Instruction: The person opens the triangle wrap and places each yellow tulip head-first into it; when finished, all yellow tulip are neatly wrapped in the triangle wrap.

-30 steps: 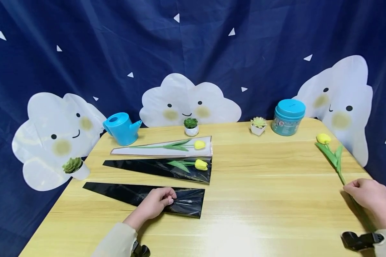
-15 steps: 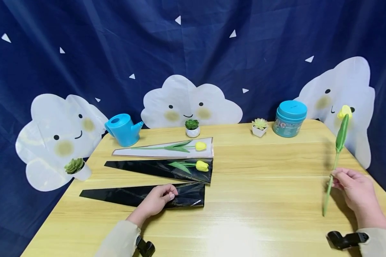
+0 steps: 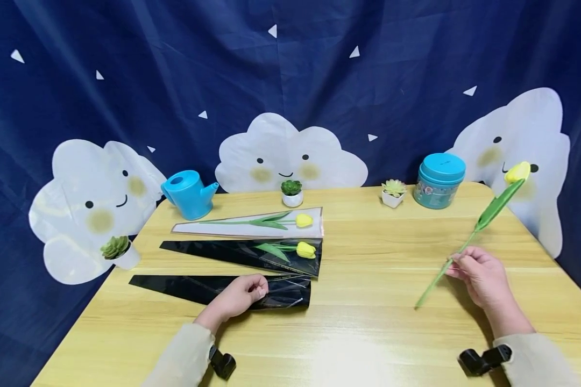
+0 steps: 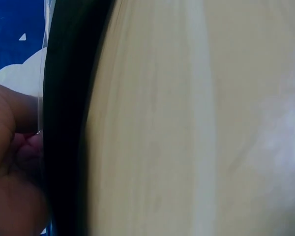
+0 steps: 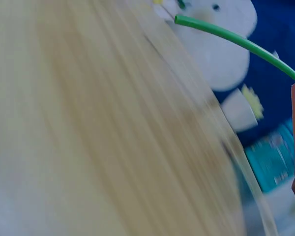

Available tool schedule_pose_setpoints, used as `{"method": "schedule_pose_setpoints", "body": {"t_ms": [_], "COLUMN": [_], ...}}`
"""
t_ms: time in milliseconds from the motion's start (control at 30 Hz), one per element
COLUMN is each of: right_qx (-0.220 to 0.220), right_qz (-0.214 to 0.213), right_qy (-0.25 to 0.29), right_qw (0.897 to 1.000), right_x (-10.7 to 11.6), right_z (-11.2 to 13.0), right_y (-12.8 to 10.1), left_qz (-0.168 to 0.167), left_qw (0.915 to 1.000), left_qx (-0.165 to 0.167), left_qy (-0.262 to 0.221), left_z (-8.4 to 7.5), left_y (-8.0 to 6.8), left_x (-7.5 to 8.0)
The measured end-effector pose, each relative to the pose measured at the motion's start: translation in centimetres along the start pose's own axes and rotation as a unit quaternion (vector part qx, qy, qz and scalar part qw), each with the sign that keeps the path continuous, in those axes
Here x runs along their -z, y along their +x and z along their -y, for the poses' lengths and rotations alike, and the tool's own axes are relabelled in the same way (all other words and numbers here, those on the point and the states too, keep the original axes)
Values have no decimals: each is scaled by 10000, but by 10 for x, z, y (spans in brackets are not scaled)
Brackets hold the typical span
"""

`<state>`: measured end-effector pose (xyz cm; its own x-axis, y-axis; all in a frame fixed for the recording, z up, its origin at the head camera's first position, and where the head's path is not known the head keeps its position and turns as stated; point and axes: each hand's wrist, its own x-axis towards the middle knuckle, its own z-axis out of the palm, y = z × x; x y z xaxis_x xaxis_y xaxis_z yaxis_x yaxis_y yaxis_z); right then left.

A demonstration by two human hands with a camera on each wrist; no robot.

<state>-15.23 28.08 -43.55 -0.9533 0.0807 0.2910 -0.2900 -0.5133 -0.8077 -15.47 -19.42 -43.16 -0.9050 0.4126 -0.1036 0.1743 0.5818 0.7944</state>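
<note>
My left hand (image 3: 238, 295) pinches the clear film of the nearest black flower sleeve (image 3: 186, 287), a long tapered wrapper with its wide mouth to the right. Seen from the left wrist, the dark sleeve (image 4: 64, 118) rises on edge beside the curled fingers (image 4: 5, 142). My right hand (image 3: 481, 277) grips a yellow artificial tulip (image 3: 496, 210) by its stem above the right half of the table. Its bloom tilts up and right, and the bare stem end (image 5: 206, 25) points toward the left. Behind the nearest sleeve lie a black sleeve (image 3: 232, 255) and a white sleeve (image 3: 213, 228), each holding a yellow tulip.
A blue watering can (image 3: 188, 194) stands at the back left, with a potted succulent (image 3: 126, 257) in front of it. Two more small succulents (image 3: 292, 194) and a teal jar (image 3: 438, 183) line the back edge of the wooden table (image 3: 368, 312).
My right hand has lifted the tulip off the table and carried it left, its stem end swinging left. My left hand stays at the nearest sleeve, whose wide end has shifted and bulged.
</note>
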Motion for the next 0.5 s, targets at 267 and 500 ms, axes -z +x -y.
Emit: {"method": "schedule_pose_setpoints", "body": {"t_ms": [267,500], "right_qx": [-35,-271], "right_qz": [706,742], "right_qy": [-86,-112], "right_qw": [9975,9968], "right_x": [-43,-77], "right_z": [-22,-51], "right_y": [-1,-1], "left_qz": [394,418], "left_qw": [9986,9979], "left_qx": [68,12], "left_qy": [-339,-492], "left_z": [1,1], "left_y": [3,4], "left_x": [3,3]}}
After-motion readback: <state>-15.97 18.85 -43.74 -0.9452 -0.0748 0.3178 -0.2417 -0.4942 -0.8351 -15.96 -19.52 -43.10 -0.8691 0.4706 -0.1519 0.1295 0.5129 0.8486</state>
